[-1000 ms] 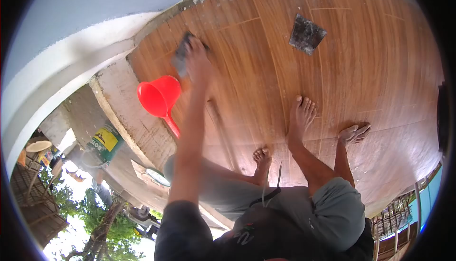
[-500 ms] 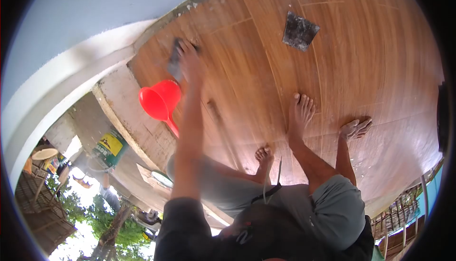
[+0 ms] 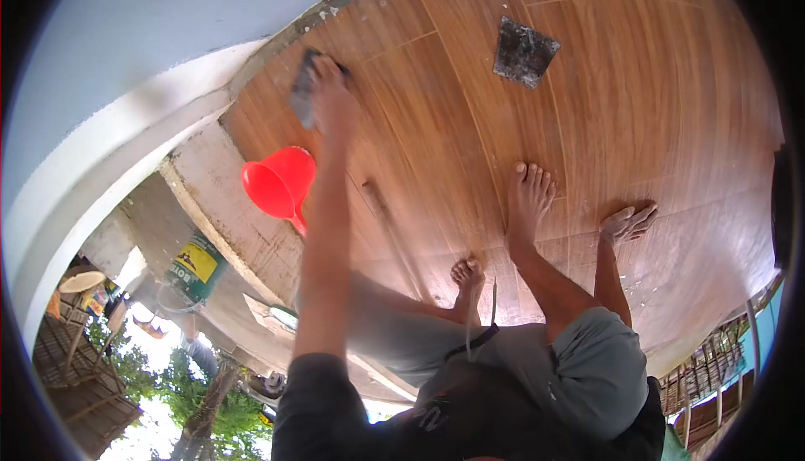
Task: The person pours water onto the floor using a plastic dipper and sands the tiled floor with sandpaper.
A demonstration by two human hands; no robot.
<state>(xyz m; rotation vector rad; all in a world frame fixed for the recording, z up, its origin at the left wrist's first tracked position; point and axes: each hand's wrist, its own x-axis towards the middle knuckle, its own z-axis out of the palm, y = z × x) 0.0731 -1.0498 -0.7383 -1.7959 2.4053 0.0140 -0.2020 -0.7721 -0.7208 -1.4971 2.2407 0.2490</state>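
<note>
At the upper left of the head view, my left hand [image 3: 334, 102] presses on a dark grey pad [image 3: 302, 96] against the wood-patterned floor [image 3: 444, 117]. Its fingers are slightly blurred and lie over the pad's upper part. Just below the pad is a red plastic dipper [image 3: 281, 180], its handle partly hidden behind my left forearm. My right hand [image 3: 627, 224] rests on the floor at the right, fingers stretched out and holding nothing. A dark, white-smeared square piece [image 3: 526, 52] lies farther up, apart from both hands.
My bare feet [image 3: 530, 197] are between my hands. A thin stick [image 3: 390, 222] lies near my left forearm. The wall [image 3: 151, 58] borders the floor at the upper left. Beyond the raised edge [image 3: 231, 209] stands a green and yellow bucket [image 3: 197, 268].
My left hand and the grey pad have moved left across the floor, toward the wall. My right hand has stayed on the floor. The view has shifted slightly.
</note>
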